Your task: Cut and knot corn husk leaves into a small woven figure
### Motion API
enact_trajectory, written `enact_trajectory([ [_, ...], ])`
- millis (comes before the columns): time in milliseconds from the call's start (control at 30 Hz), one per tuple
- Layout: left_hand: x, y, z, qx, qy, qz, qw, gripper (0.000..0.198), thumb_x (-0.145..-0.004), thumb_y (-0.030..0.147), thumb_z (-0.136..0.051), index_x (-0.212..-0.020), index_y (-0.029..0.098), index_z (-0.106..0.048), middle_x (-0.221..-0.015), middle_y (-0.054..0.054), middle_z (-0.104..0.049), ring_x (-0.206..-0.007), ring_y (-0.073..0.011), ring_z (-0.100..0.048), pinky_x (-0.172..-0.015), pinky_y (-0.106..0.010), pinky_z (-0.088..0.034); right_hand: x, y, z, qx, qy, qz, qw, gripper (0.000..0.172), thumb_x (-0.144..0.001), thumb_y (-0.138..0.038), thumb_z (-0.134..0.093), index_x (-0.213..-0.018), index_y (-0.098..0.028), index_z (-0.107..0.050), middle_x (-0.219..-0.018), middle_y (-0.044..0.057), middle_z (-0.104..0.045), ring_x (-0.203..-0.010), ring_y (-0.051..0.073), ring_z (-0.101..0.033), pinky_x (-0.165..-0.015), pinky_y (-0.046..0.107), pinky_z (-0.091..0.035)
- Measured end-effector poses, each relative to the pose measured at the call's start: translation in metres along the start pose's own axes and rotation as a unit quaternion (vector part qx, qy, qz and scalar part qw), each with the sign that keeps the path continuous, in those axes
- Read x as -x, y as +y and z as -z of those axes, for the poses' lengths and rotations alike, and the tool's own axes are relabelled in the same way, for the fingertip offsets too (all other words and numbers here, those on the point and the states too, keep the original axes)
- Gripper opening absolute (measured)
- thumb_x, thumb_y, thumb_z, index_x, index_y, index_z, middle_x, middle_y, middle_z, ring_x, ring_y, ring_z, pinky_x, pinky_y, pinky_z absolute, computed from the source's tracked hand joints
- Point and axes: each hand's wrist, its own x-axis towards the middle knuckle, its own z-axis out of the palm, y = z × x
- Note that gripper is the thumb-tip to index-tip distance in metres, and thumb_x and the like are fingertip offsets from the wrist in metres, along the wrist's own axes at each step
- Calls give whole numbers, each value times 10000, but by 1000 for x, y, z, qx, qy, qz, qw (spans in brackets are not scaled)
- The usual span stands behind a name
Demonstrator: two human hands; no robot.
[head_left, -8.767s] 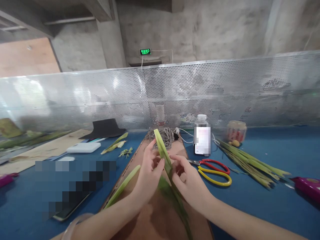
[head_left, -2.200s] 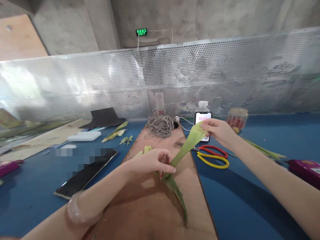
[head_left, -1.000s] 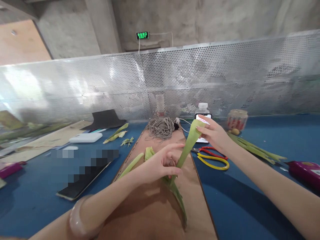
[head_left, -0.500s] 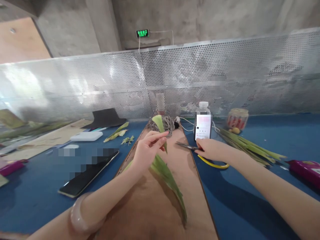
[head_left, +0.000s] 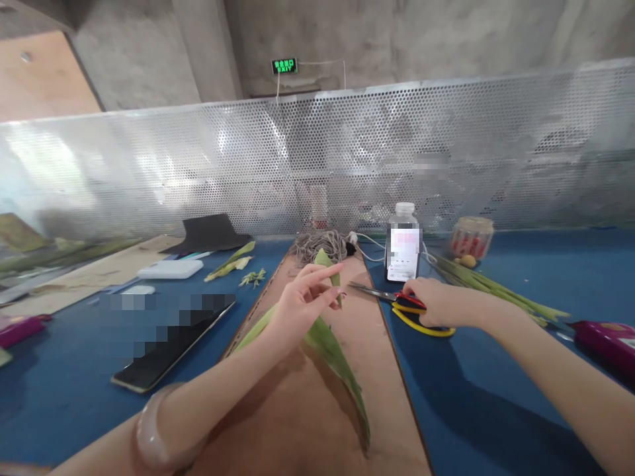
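My left hand (head_left: 302, 301) pinches a small piece of green leaf (head_left: 325, 260), which sticks up above the fingers and hangs a little below them. My right hand (head_left: 439, 301) is at the scissors (head_left: 414, 318), its curled fingers on the red and yellow handles; some fingertips are hidden. The blades point left over the edge of the wooden board (head_left: 278, 423). Below my left hand, a longer green leaf (head_left: 340, 360) lies curved on the board. Another green strip (head_left: 255, 330) shows behind my left wrist.
A coil of grey cord (head_left: 322, 244) lies at the board's far end. A phone (head_left: 403, 254) leans on a bottle, beside a jar (head_left: 472, 237) and long leaves (head_left: 501, 287). Leftward are a dark tablet-like device (head_left: 173, 347) and a white case (head_left: 171, 269). Perforated metal panel (head_left: 317, 152) stands behind.
My right hand has shifted right along the scissors, showing more of the red handle; the scissors have hardly moved. The leaf piece in my left hand is lower and turned, its wide end less visible.
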Motion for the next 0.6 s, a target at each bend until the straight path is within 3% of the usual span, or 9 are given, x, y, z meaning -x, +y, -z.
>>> enact_trajectory([
  [133,-1,-4,0,-15,0,-6,1000,378,-750,209,-546,-1127,238,-554,-939,-5,-456,-573,-43,-540,-593,-219,-510,-3,0,-3,13,-14,-14,1000,327,-546,-128,-543,-871,-109,-567,-826,124,-607,-689,223,-584,-512,260,-412],
  [233,-1,-4,-1,-19,-2,-10,1000,395,-749,213,-549,-1143,244,-542,-938,-5,-452,-577,-45,-530,-582,-213,-504,-7,-1,-6,34,7,-8,999,229,-557,-91,-535,-780,-100,-582,-843,154,-608,-732,249,-590,-562,279,-416],
  [400,1,0,0,-3,-14,8,1000,386,-780,264,-508,-1165,261,-527,-973,-15,-444,-616,-65,-541,-623,-242,-503,-11,3,-5,50,67,-21,996,197,-628,-73,-492,-803,-111,-572,-888,160,-618,-803,254,-588,-633,289,-411],
  [500,1,-1,3,-10,-5,4,1000,375,-809,274,-461,-1180,271,-515,-981,-17,-460,-692,-90,-529,-704,-259,-476,-10,5,3,46,97,-45,993,146,-703,-229,-499,-801,-141,-562,-875,138,-633,-752,250,-594,-582,292,-404],
  [600,-1,-3,7,-57,31,-15,998,352,-822,256,-437,-1160,277,-535,-983,-18,-495,-818,-128,-503,-792,-272,-419,-5,4,11,42,117,-71,990,303,-737,-444,-461,-784,-160,-556,-793,120,-646,-639,241,-589,-511,296,-382],
])
